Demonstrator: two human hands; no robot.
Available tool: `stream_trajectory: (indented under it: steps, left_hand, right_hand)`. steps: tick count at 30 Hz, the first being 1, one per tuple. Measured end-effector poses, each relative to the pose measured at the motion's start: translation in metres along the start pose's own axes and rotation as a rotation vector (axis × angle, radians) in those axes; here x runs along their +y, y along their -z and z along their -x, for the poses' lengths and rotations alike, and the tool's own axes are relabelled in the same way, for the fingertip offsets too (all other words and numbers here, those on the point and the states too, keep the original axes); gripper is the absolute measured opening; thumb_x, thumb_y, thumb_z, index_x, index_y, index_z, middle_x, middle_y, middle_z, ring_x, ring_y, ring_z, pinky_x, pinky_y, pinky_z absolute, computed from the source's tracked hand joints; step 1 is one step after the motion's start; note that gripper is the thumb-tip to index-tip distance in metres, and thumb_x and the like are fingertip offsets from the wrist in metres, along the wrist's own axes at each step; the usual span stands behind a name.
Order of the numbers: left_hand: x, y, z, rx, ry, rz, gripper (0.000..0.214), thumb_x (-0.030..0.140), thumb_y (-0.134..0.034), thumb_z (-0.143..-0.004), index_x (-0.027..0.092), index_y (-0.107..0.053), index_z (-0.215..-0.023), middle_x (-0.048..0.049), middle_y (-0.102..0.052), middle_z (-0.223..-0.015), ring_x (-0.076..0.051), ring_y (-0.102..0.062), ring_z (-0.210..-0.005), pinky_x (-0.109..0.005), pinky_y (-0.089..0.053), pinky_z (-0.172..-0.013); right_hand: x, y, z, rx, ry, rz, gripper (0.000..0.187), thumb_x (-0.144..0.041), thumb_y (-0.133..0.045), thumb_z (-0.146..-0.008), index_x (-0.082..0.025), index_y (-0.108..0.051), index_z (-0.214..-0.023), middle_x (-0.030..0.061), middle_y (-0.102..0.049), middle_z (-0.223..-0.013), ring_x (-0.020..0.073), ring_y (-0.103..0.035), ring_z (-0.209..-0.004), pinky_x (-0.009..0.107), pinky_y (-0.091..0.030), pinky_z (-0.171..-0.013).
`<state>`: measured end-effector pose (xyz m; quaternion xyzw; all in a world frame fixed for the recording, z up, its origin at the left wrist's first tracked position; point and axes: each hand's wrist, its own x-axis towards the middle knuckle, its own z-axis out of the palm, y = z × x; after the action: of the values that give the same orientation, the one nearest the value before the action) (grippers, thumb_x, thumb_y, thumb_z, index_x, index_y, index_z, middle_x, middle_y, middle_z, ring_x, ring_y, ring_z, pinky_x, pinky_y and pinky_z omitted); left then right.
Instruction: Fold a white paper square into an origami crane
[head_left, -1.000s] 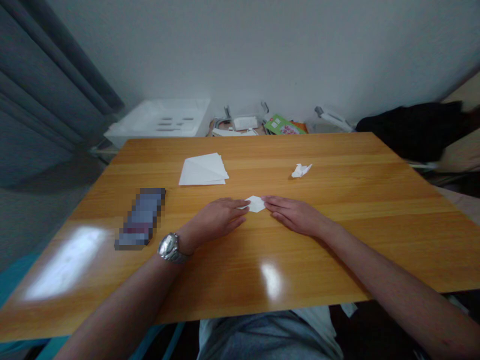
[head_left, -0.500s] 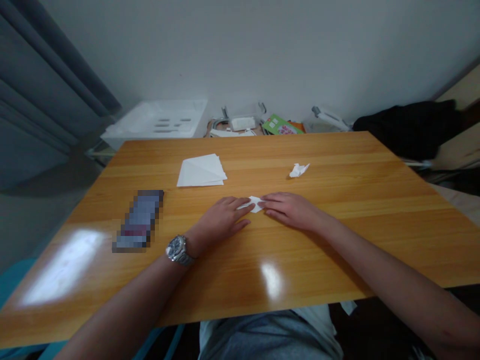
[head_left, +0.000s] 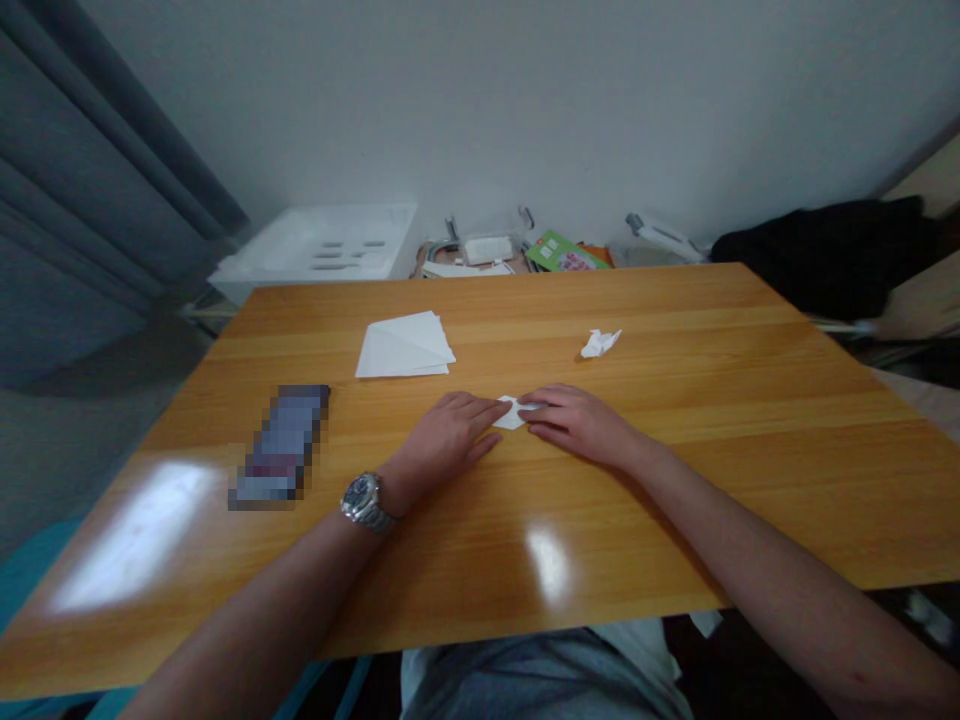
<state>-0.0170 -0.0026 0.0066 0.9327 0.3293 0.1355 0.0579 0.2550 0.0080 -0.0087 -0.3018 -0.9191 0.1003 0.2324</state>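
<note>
The scene is lit dimly and evenly by soft light from above. Two pale patches of glare are reflected on the glossy tabletop (head_left: 712, 470), a broad one at the near left corner and a small one near the front edge at centre. Only faint, soft-edged shadows are cast beneath the right hand (head_left: 581, 425) and its forearm. The curtain (head_left: 82, 220) at left and the black cloth (head_left: 832, 255) at right are sunk in darkness. Straight lines are bowed towards the edges by the wide lens. A block (head_left: 281, 445) on the tabletop is pixelated. The small white paper (head_left: 512, 412) is rendered almost without detail.
</note>
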Motion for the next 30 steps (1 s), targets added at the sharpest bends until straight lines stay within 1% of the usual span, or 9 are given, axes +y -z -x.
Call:
stream_trajectory:
  steps: [5,10,15,20,26,30]
  left_hand:
    - [0.0023,-0.0009,-0.0049,0.038,0.038,0.008,0.032,0.031,-0.055,-0.102,0.021,-0.066,-0.13,-0.0096,-0.068,-0.125,-0.025,-0.061,-0.112,-0.042,-0.048,-0.101]
    - [0.0024,0.0012,-0.0074,0.021,0.047,0.017,0.027,0.032,-0.056,-0.103,0.02,-0.07,-0.122,-0.008,-0.07,-0.114,-0.023,-0.062,-0.103,-0.04,-0.048,-0.095]
    - [0.0013,0.0008,-0.0074,0.013,0.024,-0.032,0.029,0.033,-0.053,-0.104,0.02,-0.069,-0.124,-0.0079,-0.07,-0.11,-0.023,-0.061,-0.097,-0.039,-0.048,-0.09]
    - [-0.0003,-0.0013,-0.0064,0.014,0.011,-0.047,0.03,0.034,-0.051,-0.105,0.02,-0.068,-0.125,-0.0083,-0.07,-0.111,-0.023,-0.062,-0.095,-0.039,-0.049,-0.088]
    - [-0.0004,-0.001,-0.0047,0.031,-0.002,-0.008,0.03,0.035,-0.051,-0.104,0.022,-0.066,-0.127,-0.0081,-0.069,-0.113,-0.022,-0.063,-0.1,-0.038,-0.05,-0.091]
    - [-0.0006,-0.0016,-0.0051,0.023,-0.001,-0.033,0.03,0.036,-0.051,-0.105,0.022,-0.068,-0.125,-0.0084,-0.069,-0.112,-0.022,-0.063,-0.098,-0.037,-0.05,-0.089]
  right_hand:
    - [-0.0024,0.0007,-0.0011,0.028,-0.005,-0.064,0.02,-0.022,-0.062,-0.099,-0.02,-0.076,-0.113,0.0116,-0.073,-0.118,0.025,-0.067,-0.11,0.044,-0.054,-0.097]
    - [-0.0037,0.0001,-0.0017,0.029,-0.014,-0.109,0.018,-0.021,-0.064,-0.098,-0.021,-0.076,-0.111,0.0103,-0.075,-0.114,0.0237,-0.069,-0.106,0.042,-0.056,-0.094]
    - [-0.0007,-0.0019,-0.0019,0.035,-0.018,-0.137,0.019,-0.022,-0.065,-0.098,-0.022,-0.075,-0.113,0.0093,-0.076,-0.113,0.0226,-0.07,-0.105,0.04,-0.057,-0.094]
    - [0.0,-0.0007,-0.003,0.03,0.028,-0.072,0.019,-0.021,-0.059,-0.1,-0.021,-0.074,-0.112,0.0096,-0.077,-0.113,0.0222,-0.072,-0.103,0.039,-0.059,-0.093]
    - [0.0002,-0.0011,-0.0026,0.048,0.039,-0.05,0.02,-0.022,-0.058,-0.101,-0.02,-0.076,-0.109,0.0107,-0.078,-0.11,0.0232,-0.074,-0.1,0.041,-0.061,-0.09]
    - [0.0012,-0.0021,-0.0023,0.061,0.055,-0.039,0.018,-0.02,-0.059,-0.101,-0.018,-0.075,-0.108,0.0112,-0.078,-0.11,0.0233,-0.074,-0.1,0.04,-0.061,-0.09]
